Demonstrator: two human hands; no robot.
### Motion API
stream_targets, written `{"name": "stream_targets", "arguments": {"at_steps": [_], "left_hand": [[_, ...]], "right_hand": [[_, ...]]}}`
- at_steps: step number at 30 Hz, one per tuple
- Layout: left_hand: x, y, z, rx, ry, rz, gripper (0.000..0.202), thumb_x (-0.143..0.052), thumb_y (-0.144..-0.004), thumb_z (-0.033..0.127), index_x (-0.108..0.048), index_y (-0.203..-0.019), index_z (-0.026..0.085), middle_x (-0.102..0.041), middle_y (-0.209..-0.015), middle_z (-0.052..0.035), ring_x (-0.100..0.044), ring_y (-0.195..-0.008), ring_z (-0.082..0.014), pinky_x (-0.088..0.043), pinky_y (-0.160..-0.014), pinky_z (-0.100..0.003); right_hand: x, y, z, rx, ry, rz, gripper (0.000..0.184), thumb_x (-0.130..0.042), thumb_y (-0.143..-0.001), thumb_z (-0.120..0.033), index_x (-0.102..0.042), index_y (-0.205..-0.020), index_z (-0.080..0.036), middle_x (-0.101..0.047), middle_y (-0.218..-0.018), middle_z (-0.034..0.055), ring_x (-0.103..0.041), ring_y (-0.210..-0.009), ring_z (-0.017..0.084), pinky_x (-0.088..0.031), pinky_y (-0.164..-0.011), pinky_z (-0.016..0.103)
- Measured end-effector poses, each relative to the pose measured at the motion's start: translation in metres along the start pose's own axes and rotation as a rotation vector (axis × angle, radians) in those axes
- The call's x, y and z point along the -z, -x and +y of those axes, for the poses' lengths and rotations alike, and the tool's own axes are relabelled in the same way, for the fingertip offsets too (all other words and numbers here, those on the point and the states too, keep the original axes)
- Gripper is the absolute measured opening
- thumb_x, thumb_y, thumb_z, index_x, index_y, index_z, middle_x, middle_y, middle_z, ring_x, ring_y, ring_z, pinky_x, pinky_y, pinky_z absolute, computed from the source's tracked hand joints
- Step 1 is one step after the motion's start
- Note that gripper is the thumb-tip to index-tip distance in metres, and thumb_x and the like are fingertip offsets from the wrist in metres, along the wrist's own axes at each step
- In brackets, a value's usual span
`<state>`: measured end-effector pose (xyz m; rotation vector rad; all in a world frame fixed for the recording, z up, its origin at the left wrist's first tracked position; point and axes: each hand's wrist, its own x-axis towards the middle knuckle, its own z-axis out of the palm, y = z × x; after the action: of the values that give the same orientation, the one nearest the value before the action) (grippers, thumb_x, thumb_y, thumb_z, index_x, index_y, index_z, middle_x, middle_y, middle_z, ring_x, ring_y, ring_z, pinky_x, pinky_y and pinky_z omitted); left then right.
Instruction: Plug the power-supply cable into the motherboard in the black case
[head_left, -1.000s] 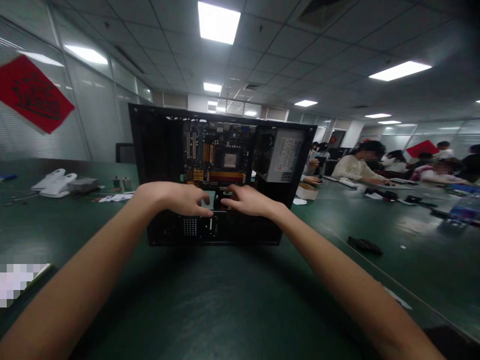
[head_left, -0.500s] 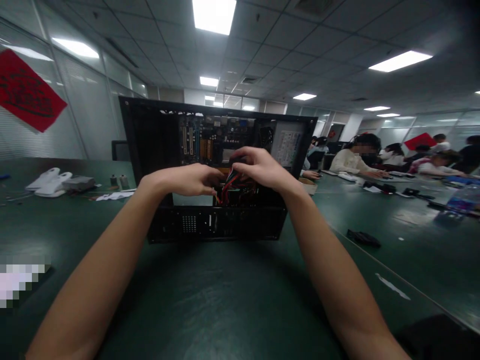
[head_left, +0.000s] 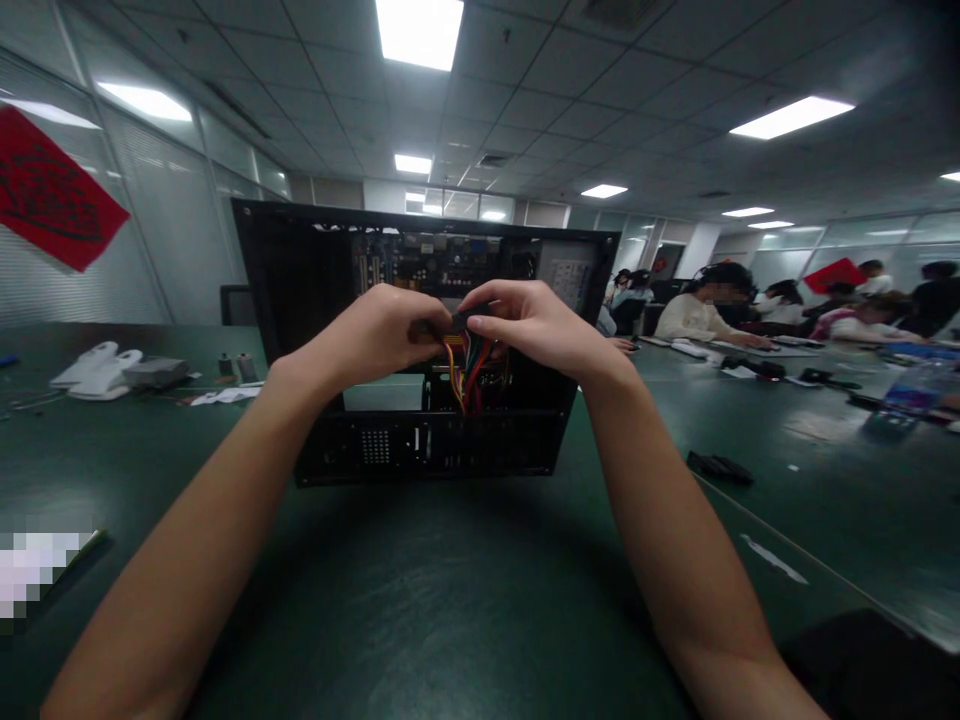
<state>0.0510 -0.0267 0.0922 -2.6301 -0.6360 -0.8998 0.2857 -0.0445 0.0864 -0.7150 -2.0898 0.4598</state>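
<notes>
A black computer case (head_left: 300, 290) with its side off stands on the green table, its inside facing me. Behind my hands shows part of the motherboard (head_left: 427, 262), and a power supply (head_left: 562, 270) sits at the upper right. My right hand (head_left: 517, 320) pinches a dark cable connector (head_left: 466, 316) from which a bundle of coloured power wires (head_left: 471, 370) hangs down. Close against it, the fingers of my left hand (head_left: 397, 325) are closed at the yellow and orange wires of the same bundle. The left fingertips are partly hidden.
Left of the case lie white plastic pieces (head_left: 97, 368), a grey box (head_left: 155, 373) and small dark cylinders (head_left: 244, 366). At right are a black object (head_left: 720, 467), a paper strip (head_left: 774, 558) and a plastic bottle (head_left: 911, 390). Another person (head_left: 705, 305) sits farther along the table.
My left hand has risen and moved right to meet the right hand. The coloured wires have been lifted and now hang straighter below the connector.
</notes>
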Motion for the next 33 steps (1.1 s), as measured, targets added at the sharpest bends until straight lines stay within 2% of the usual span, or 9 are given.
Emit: {"name": "stream_targets", "arguments": {"at_steps": [3, 10, 18, 23, 25, 27, 30, 33], "left_hand": [[-0.002, -0.001, 0.002, -0.013, -0.083, 0.027, 0.024, -0.066, -0.088, 0.035, -0.076, -0.102, 0.018, -0.076, -0.091, -0.0057, -0.071, -0.084, -0.0194, -0.054, -0.077, -0.031], [-0.005, 0.0, 0.003, 0.036, -0.192, 0.066, 0.034, -0.069, -0.086, 0.037, -0.072, -0.115, 0.02, -0.077, -0.089, -0.0044, -0.072, -0.083, -0.0206, -0.054, -0.078, -0.032], [-0.017, 0.001, 0.0, 0.016, -0.241, 0.254, 0.031, -0.06, -0.093, 0.035, -0.068, -0.118, 0.019, -0.075, -0.107, -0.0068, -0.07, -0.095, -0.02, -0.053, -0.081, -0.03], [-0.024, 0.002, -0.004, 0.007, -0.254, 0.284, 0.029, -0.057, -0.095, 0.035, -0.07, -0.115, 0.018, -0.076, -0.105, -0.0072, -0.071, -0.096, -0.0202, -0.054, -0.08, -0.029], [-0.027, 0.002, -0.005, 0.012, -0.258, 0.292, 0.029, -0.056, -0.096, 0.035, -0.071, -0.115, 0.019, -0.076, -0.108, -0.0078, -0.071, -0.097, -0.0208, -0.054, -0.081, -0.03], [-0.029, 0.002, -0.007, 0.024, -0.262, 0.301, 0.03, -0.054, -0.097, 0.035, -0.072, -0.116, 0.019, -0.075, -0.112, -0.0087, -0.071, -0.1, -0.0215, -0.055, -0.082, -0.031], [-0.034, 0.002, -0.012, 0.055, -0.268, 0.316, 0.031, -0.053, -0.098, 0.032, -0.073, -0.119, 0.019, -0.075, -0.116, -0.0091, -0.071, -0.101, -0.0219, -0.055, -0.084, -0.032], [-0.039, 0.002, -0.018, 0.108, -0.271, 0.31, 0.03, -0.055, -0.096, 0.031, -0.074, -0.117, 0.021, -0.075, -0.115, -0.0086, -0.072, -0.1, -0.0225, -0.056, -0.083, -0.034]], "right_hand": [[-0.001, 0.001, -0.002, -0.023, 0.006, -0.012, 0.022, -0.069, -0.088, -0.028, -0.069, -0.106, -0.015, -0.068, -0.079, 0.0011, -0.061, -0.065, 0.012, -0.049, -0.053, 0.021], [-0.005, 0.001, -0.003, -0.03, -0.034, -0.022, 0.022, -0.07, -0.087, -0.029, -0.069, -0.104, -0.015, -0.069, -0.079, 0.0018, -0.063, -0.065, 0.013, -0.051, -0.053, 0.022], [-0.008, -0.007, 0.014, 0.018, -0.047, 0.135, 0.026, -0.07, -0.089, -0.034, -0.063, -0.108, -0.019, -0.062, -0.074, -0.0029, -0.057, -0.057, 0.009, -0.049, -0.052, 0.021], [-0.011, -0.009, 0.021, 0.017, -0.021, 0.146, 0.031, -0.07, -0.089, -0.041, -0.063, -0.11, -0.019, -0.062, -0.077, -0.0015, -0.058, -0.061, 0.01, -0.051, -0.055, 0.022], [-0.012, -0.01, 0.023, 0.036, 0.034, 0.156, 0.031, -0.066, -0.092, -0.043, -0.063, -0.112, -0.02, -0.063, -0.079, -0.0003, -0.06, -0.067, 0.013, -0.053, -0.06, 0.025], [-0.015, -0.011, 0.025, 0.091, 0.14, 0.213, 0.027, -0.058, -0.097, -0.041, -0.063, -0.112, -0.02, -0.065, -0.087, 0.0024, -0.064, -0.08, 0.017, -0.057, -0.072, 0.03], [-0.019, -0.011, 0.029, 0.239, 0.399, 0.323, 0.024, -0.045, -0.102, -0.027, -0.064, -0.115, -0.02, -0.064, -0.113, 0.0084, -0.061, -0.11, 0.022, -0.053, -0.096, 0.04], [-0.026, -0.011, 0.037, 0.338, 0.655, 0.28, 0.033, -0.041, -0.098, -0.013, -0.061, -0.122, -0.021, -0.056, -0.132, 0.0107, -0.053, -0.126, 0.025, -0.047, -0.107, 0.046]]}}
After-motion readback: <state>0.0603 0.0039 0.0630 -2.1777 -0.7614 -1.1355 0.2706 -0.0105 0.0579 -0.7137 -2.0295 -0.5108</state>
